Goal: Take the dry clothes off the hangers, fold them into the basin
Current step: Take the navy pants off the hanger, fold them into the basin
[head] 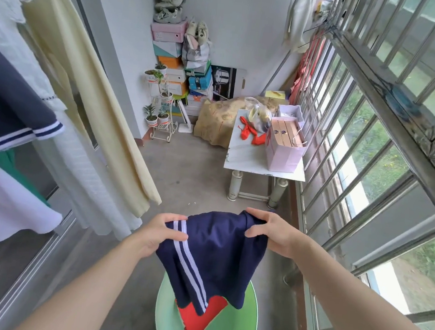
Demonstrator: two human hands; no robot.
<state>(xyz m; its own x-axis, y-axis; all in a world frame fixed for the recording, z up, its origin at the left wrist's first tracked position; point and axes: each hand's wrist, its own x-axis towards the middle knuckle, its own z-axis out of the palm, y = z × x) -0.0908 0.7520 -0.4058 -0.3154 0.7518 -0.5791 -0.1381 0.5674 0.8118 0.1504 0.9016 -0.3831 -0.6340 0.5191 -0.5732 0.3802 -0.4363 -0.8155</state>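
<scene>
Near us, the green basin [246,324] seems to hold a red garment [202,320]; our left hand [158,235] and right hand [275,233] pinch navy shorts [215,257], hanging between them, above it.

A basin [235,323] sits on the floor below both hands, with folded cloth [202,320] in it. Hanging clothes [17,108] lie left, a table [241,154] ahead right beside the window bars [374,126].

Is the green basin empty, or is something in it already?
Not empty. A red garment already lies inside the green basin, and the navy striped garment held by both hands hangs over it.
</scene>
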